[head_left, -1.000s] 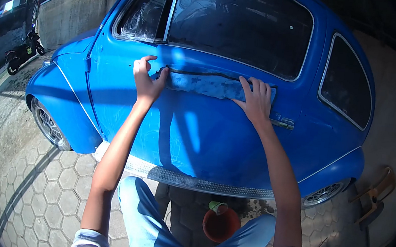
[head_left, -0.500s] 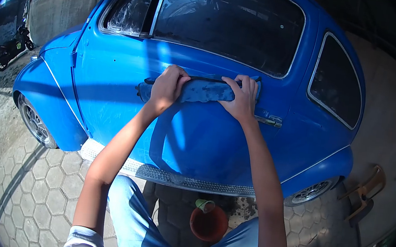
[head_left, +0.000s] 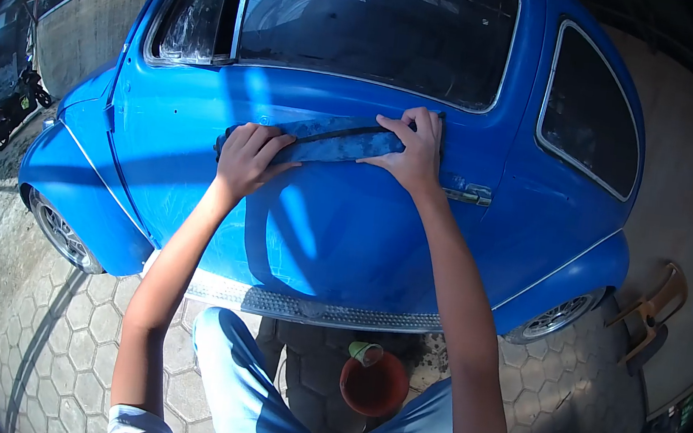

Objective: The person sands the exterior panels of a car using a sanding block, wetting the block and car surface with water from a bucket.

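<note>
A long, mottled blue strip with a dark line along it lies against the blue car door, below the side window. My left hand grips the strip near its left end, fingers over its upper edge. Near the other end, my right hand holds it with thumb and fingers bent over the top. The strip slants slightly, its right end higher. Just right of and below my right hand is the chrome door handle.
Below the running board stands a reddish-brown bucket with a green cup at its rim, between my knees. A brown chair is at the right, a motorbike at the far left.
Both hands and the strip have shifted left in view. My left hand has turned to lie over the strip's left end, and the strip now slants. The view has moved slightly too.
</note>
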Motion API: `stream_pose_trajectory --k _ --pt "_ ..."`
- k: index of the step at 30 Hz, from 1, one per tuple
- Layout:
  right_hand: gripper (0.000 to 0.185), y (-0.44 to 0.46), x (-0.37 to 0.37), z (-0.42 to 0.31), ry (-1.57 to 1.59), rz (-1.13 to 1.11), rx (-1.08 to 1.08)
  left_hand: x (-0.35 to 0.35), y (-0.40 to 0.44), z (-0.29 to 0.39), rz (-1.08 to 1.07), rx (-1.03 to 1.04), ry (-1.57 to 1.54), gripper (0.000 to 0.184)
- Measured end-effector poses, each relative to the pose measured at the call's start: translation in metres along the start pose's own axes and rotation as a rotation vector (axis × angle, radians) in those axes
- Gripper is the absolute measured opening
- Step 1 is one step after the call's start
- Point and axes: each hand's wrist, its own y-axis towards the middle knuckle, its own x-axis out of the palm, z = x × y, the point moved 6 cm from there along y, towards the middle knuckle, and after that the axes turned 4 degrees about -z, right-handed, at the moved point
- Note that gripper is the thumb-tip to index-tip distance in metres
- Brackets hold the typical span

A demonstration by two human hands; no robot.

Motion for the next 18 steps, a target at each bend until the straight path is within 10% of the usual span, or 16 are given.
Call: stream_pose_trajectory --k 18 --pt "0.065 -0.005 -0.024 0.017 -0.537 -0.322 -0.141 0.030 0.078 -0.028 -0.082 0.037 -0.048 0.065"
